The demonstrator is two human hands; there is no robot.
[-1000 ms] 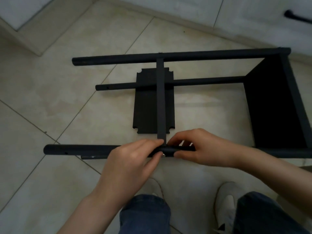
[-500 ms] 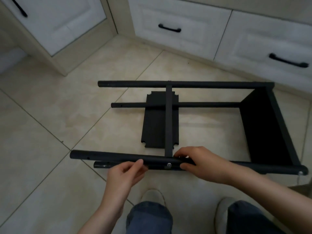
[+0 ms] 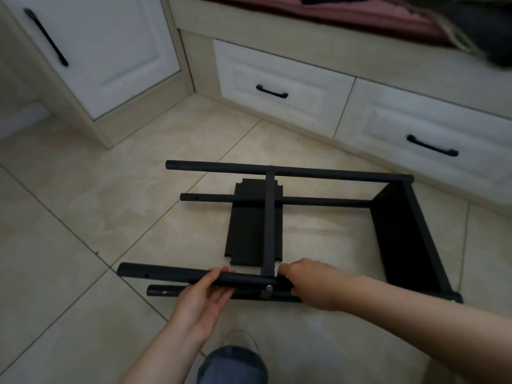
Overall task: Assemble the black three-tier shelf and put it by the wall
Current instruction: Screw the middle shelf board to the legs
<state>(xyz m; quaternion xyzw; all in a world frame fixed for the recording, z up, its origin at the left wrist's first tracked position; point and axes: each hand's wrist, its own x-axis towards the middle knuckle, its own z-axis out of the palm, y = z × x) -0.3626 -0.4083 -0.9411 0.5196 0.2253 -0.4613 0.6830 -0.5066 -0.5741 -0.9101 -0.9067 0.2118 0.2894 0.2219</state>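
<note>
On beige floor tiles by white drawers, the near black pole is clasped by left hand and right hand.

Tile floor lies open left of shelf frame; drawers stand behind.

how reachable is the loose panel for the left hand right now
Probably yes: the panel lies flat just beyond the tube the left hand grips, with an open gap beside the crossbar. It must let go first.
</note>
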